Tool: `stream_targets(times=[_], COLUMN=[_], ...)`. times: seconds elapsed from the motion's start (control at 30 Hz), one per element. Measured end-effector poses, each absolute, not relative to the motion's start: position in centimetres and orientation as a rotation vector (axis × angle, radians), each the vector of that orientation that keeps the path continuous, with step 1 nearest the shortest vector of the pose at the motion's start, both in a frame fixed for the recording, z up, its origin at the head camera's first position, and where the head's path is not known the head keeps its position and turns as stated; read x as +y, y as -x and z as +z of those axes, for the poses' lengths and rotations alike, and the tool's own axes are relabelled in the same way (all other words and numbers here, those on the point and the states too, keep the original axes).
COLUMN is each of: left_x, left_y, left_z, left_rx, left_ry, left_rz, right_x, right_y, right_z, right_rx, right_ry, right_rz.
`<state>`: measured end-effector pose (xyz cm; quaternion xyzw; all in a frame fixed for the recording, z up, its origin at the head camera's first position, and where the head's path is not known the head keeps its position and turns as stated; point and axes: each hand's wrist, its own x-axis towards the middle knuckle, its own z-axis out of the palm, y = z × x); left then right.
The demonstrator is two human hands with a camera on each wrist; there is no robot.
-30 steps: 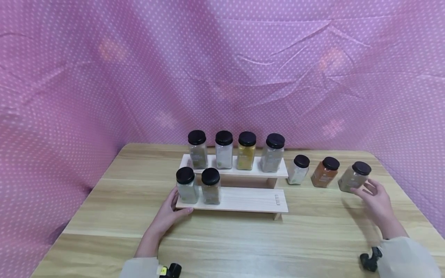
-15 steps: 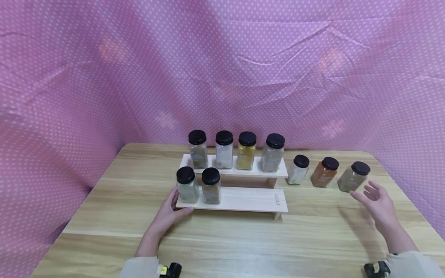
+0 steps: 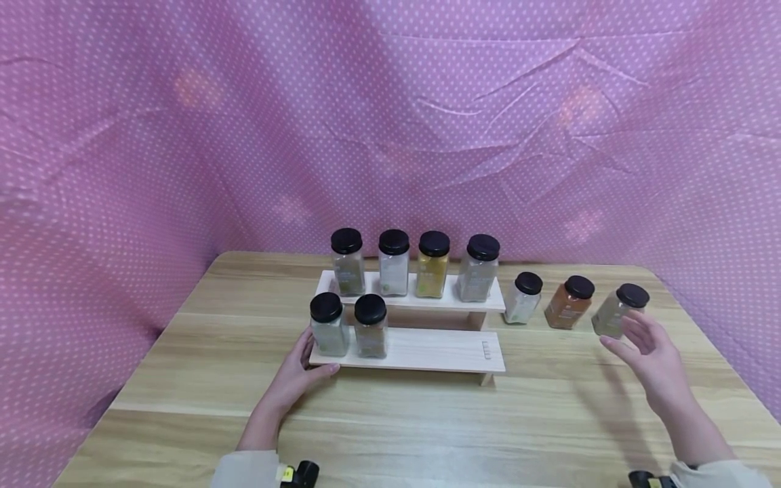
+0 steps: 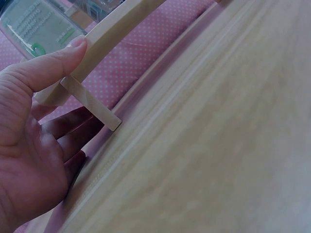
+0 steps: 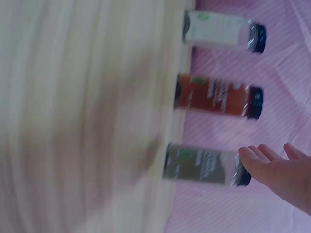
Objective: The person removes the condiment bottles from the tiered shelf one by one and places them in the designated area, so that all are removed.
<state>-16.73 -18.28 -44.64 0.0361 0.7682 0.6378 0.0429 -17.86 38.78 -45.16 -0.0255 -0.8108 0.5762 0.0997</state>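
Note:
My left hand (image 3: pixel 295 373) grips the left end of a two-step wooden spice rack (image 3: pixel 439 351). Its thumb lies along the front edge of the lower step, and in the left wrist view the fingers reach behind the rack's leg (image 4: pixel 92 103). On that step stand a jar of pale green powder (image 3: pixel 329 337) and a jar of brown spice (image 3: pixel 371 339), both black-lidded. At the right, my right hand (image 3: pixel 653 352) hovers with parted fingers and nothing held, partly overlapping a jar of grey-brown spice (image 3: pixel 610 316). The right wrist view shows its fingers near that jar's lid (image 5: pixel 244 174).
Four-sided spice jars line the upper step, among them a yellow one (image 3: pixel 432 276) and a white one (image 3: pixel 393 272). Right of the rack stand a whitish jar (image 3: pixel 521 306) and an orange-red jar (image 3: pixel 569 310). A pink dotted cloth (image 3: pixel 390 135) hangs behind the wooden table (image 3: pixel 390 434).
My right hand has let go of the grey-brown spice jar, drawn back, then shifted slightly left in front of it. The left hand and the rack stay put.

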Motion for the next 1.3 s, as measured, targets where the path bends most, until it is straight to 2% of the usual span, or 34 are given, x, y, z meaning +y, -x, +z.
stream_targets(times=[0.23, 0.6, 0.93, 1.3], left_x=[-18.3, -18.3, -18.3, -17.4], left_y=[16.7, 16.7, 16.7, 15.6], left_z=[-44.8, -44.8, -44.6, -41.8], left_rx=[2.336, 2.394, 2.382, 2.342], left_ry=[-0.115, -0.105, -0.127, -0.085], left_rz=[1.964, 1.921, 1.938, 1.934], right_x=[35.5, 26.2, 21.6, 16.8], right_y=[17.5, 13.8, 13.8, 14.2], right_z=[-44.0, -37.6, -37.6, -38.0], right_rx=[-2.352, -2.279, -2.341, -2.287], right_ry=[-0.052, -0.304, -0.411, -0.521], right_rz=[1.731, 1.815, 1.799, 1.987])
